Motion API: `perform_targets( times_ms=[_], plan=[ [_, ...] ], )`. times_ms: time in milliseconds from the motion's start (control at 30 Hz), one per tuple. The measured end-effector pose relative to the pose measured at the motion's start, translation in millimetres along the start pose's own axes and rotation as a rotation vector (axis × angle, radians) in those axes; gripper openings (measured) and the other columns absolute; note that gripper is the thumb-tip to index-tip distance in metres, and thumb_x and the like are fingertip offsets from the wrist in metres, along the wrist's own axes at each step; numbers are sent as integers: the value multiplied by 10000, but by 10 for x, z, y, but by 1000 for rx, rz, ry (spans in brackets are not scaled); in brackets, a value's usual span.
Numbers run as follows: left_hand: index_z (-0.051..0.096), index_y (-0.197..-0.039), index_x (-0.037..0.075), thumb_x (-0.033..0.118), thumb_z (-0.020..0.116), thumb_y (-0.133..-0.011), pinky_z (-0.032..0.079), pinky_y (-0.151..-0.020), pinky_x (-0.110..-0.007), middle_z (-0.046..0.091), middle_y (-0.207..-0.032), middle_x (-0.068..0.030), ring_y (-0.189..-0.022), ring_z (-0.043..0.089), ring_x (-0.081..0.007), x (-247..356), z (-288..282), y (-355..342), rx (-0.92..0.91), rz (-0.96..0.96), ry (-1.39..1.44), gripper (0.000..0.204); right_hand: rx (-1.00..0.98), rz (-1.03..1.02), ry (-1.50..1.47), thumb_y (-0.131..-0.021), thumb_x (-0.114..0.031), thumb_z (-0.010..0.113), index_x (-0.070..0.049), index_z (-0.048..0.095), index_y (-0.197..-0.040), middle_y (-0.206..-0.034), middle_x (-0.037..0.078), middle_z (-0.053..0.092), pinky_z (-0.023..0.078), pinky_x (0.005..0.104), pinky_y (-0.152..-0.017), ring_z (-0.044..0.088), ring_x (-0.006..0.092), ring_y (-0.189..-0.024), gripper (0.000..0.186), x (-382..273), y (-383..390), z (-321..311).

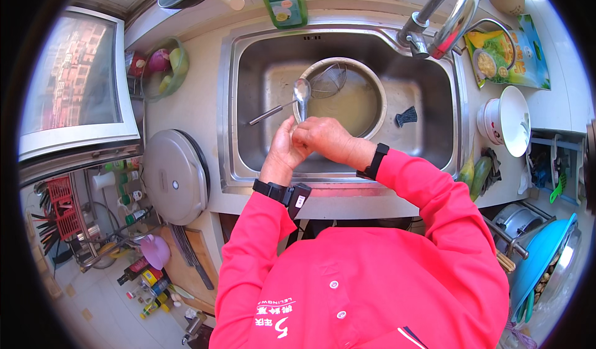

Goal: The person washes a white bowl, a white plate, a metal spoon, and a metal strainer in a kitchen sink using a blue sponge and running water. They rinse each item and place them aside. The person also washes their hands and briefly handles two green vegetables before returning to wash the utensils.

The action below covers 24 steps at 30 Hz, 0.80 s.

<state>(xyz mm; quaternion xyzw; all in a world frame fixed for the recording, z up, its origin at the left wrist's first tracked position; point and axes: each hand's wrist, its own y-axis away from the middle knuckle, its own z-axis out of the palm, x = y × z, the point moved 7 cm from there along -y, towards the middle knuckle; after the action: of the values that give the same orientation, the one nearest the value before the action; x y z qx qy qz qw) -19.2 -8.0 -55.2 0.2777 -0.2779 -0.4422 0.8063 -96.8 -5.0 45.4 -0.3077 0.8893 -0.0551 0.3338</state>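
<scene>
Spoon [302, 90], plain metal, stands in my grip at the near left rim of the round basin [383, 98], its bowl pointing away from me. My right hand [329, 139] is curled closed on the lower end of the handle. My left hand [284, 147] meets it there, fingers pressed alongside, but I cannot tell whether they clamp the metal too, since the right knuckles cover the spot. I judge this to be the washing step, with my fingers rubbing the spoon over the basin.

Cloudy water [351, 110] fills much of the basin. At its far left a wire-mesh skimmer [329, 80] leans in; the metal handle [267, 114] jutting out left of the basin seems to belong to it, though the spoon hides the join. Right of the basin, on the floor of the steel sink [428, 144], lies a dark scrubber [406, 117], out of my grasp.

As I read it, the next move calls for a firm pinch on the slick handle, a turn of the spoon to reach its other face, and room to clear the skimmer.
</scene>
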Motion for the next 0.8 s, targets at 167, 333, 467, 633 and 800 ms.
perform_targets(
  times_ms=[167, 333, 467, 633, 800],
  plan=[
    [479, -1103, -22, 254, 363, -966, 496, -857, -391, 602, -1024, -175, -985, 591, -290, 0, -106, -20, 113, 38, 9, 329, -9, -90, 23, -666, -70, 588, -151, 561, -776, -713, 14, 576, 488, 317, -588, 607, 211, -717, 139, -144, 150, 95],
    [486, -1043, 0, 150, 413, -950, 511, -803, -413, 620, -944, -187, -928, 612, -312, 50, -38, -26, 143, 204, -220, 191, 47, -43, -88, -692, -76, 604, -159, 585, -796, -742, 16, 595, 494, 318, -608, 612, 210, -729, 135, -139, 230, 52],
    [508, -1019, 12, 147, 416, -953, 501, -600, -299, 573, -764, -73, -696, 586, -186, 111, -68, 5, 204, 299, -280, 176, 98, 33, -272, -712, -81, 636, -100, 611, -824, -766, 75, 615, 501, 345, -647, 619, 251, -751, 116, -21, 243, -115],
    [501, -1016, 29, 190, 404, -963, 215, -338, -179, 355, -588, 35, -428, 273, -41, 117, -49, 147, 252, 205, -263, 195, 290, 659, -795, -819, -60, 598, -41, 616, -995, -808, 47, 623, 482, 244, -634, 583, 101, -729, 177, 715, 317, -267],
    [500, -995, 77, 241, 383, -969, 206, -336, -177, 344, -581, 48, -412, 266, -33, 22, 184, 278, 215, 154, -259, 203, 553, 670, -845, -876, -62, 541, -53, 606, -1015, -849, 32, 619, 480, 215, -645, 586, 91, -778, 155, 838, 252, -280]
  ],
)
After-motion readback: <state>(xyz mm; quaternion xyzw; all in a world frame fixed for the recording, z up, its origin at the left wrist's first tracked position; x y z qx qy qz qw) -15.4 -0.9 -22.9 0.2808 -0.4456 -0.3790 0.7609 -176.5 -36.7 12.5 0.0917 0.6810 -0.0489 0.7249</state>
